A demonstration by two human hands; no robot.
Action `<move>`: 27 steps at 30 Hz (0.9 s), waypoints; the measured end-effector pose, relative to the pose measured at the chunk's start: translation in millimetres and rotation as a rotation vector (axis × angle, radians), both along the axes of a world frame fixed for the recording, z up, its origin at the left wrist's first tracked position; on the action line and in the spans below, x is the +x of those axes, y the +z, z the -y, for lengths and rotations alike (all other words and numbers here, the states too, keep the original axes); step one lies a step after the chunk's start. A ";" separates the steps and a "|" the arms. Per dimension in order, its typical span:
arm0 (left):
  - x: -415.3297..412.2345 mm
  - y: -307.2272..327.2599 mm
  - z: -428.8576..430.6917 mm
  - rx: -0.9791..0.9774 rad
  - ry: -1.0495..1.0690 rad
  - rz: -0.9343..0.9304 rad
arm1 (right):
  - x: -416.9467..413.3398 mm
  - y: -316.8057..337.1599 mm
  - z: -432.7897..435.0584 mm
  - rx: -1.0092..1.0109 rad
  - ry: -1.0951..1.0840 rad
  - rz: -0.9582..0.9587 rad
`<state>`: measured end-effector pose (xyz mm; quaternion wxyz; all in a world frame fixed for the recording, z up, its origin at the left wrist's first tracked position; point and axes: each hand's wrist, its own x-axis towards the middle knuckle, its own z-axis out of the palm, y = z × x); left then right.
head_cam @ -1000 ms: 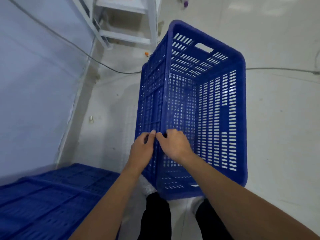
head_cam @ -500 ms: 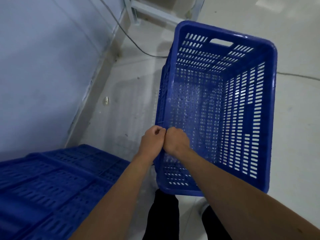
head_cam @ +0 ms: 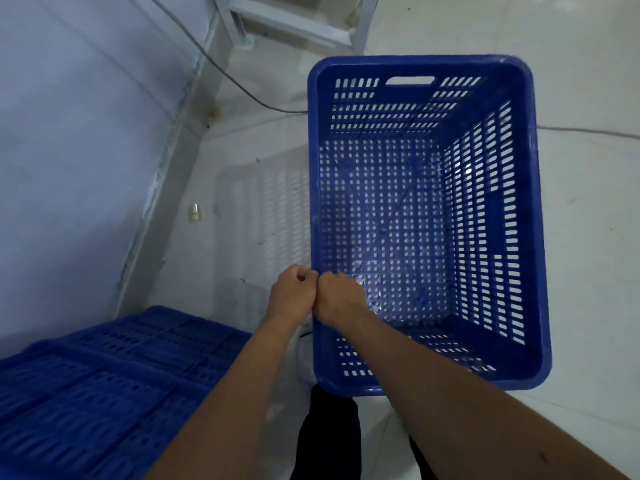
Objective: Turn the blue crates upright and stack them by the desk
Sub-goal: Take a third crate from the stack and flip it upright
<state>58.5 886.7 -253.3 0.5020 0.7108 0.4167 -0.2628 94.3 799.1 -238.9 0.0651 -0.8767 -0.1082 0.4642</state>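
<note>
Left hand (head_cam: 292, 294) and right hand (head_cam: 337, 299), fists touching, both grips clamped on left rim of upright blue crate (head_cam: 533, 237); crate extends rightward.

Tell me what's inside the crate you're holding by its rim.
Nothing loose shows inside the upright crate: only its perforated bottom and slotted walls. The right hand and forearm cover the near-left corner; the left hand grips the rim outside.

A pale, glossy tiled floor (head_cam: 588, 209) carries everything here. An open blue crate (head_cam: 533, 237) sits mouth up on it, with a second blue crate (head_cam: 104, 386) at lower left, a grey cable (head_cam: 242, 88) trailing across, and white frame legs (head_cam: 360, 32) standing beyond.
</note>
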 end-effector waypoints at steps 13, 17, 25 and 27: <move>55.5 12.1 1.0 0.183 -0.288 -0.043 | 91.0 15.3 175.3 -0.006 -0.226 0.072; 80.3 21.9 -0.6 0.276 -0.354 -0.036 | 122.3 29.6 243.3 -0.133 -0.169 0.207; 78.5 12.4 15.0 0.390 -0.391 -0.021 | 138.3 18.9 328.1 -0.140 -0.562 0.427; 75.9 7.3 15.7 0.389 -0.366 -0.020 | 137.9 9.9 334.2 -0.107 -0.597 0.365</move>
